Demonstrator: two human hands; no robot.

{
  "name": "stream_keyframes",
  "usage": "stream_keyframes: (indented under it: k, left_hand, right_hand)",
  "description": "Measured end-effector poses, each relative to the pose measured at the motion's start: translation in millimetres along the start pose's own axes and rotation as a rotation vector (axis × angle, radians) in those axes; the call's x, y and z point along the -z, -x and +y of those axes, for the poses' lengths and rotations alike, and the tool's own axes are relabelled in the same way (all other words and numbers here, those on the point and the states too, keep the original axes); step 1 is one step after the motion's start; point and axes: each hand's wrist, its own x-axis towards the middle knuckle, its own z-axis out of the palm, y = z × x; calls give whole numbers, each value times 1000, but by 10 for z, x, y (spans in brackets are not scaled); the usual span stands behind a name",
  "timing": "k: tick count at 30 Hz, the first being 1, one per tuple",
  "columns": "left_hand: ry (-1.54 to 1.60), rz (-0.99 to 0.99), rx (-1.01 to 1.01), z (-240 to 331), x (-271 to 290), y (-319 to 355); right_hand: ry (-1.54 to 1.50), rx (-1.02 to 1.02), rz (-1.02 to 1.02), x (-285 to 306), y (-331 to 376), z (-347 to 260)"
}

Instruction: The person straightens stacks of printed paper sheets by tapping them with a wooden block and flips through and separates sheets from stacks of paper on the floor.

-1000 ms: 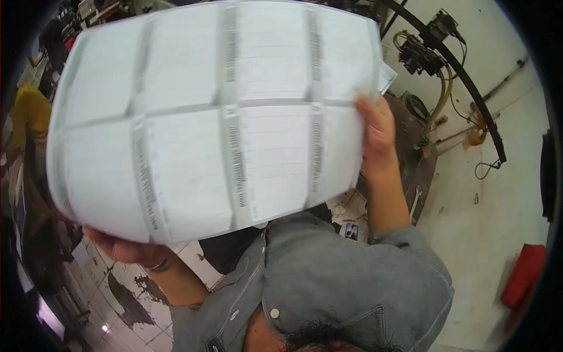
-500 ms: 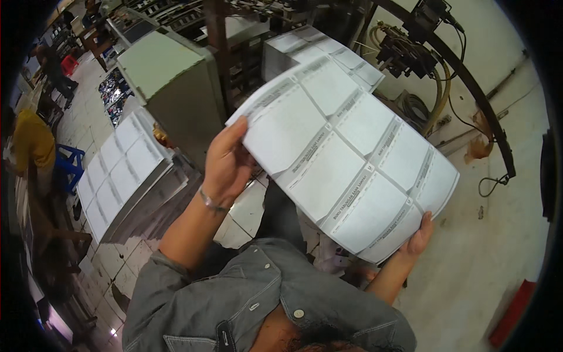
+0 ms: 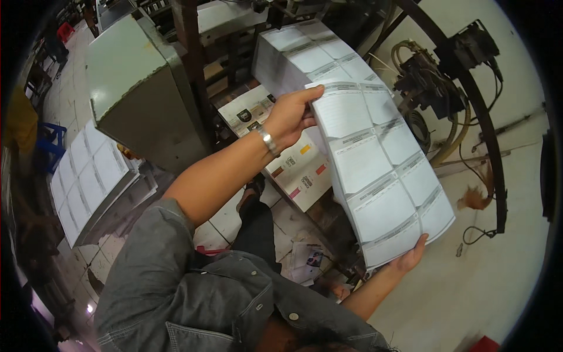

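Observation:
Between my hands spans a batch of large white printed sheets (image 3: 372, 167), divided into several panels with grey headings. My left hand (image 3: 291, 117), with a metal bracelet at the wrist, pinches the far left corner, thumb on top. At the near right edge my right hand (image 3: 412, 256) is closed on the sheets, its fingers partly hidden beneath them. Just beyond, a tall stack of similar white sheets (image 3: 316, 47) stands close to the far edge of the held batch. Under my left forearm lies a flat cream printed sheet (image 3: 305, 182) with coloured marks.
A grey-green metal cabinet (image 3: 138, 82) stands left of my arm. Beside it on the floor is another pile of printed sheets (image 3: 88, 173), near a blue stool (image 3: 50, 146). A dark curved metal bar (image 3: 484, 111) with cables and a device (image 3: 431, 82) runs along the right.
The held sheets have shifted right and swung steeper, nearer the tall stack. My left hand has moved right and away from me, uncovering the cream sheet. My right hand is slightly lower.

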Motion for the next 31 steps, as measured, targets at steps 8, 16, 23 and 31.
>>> stream_keyframes:
  k: [8,16,23,31]
  left_hand:
    - [-2,56,-48,50,271,-1332]
    - [28,156,-180,424,800,-2157]
    - [18,265,-239,770,1096,-2557]
    - [57,296,-283,935,1358,-2855]
  right_hand:
    - [-7,-105,36,-385,-1104,596]
    - [-123,-132,-146,-953,-2081,1328]
    - [-56,-212,-160,-1308,-2758,1774]
    - [65,-367,-105,-1458,-3308,2020]
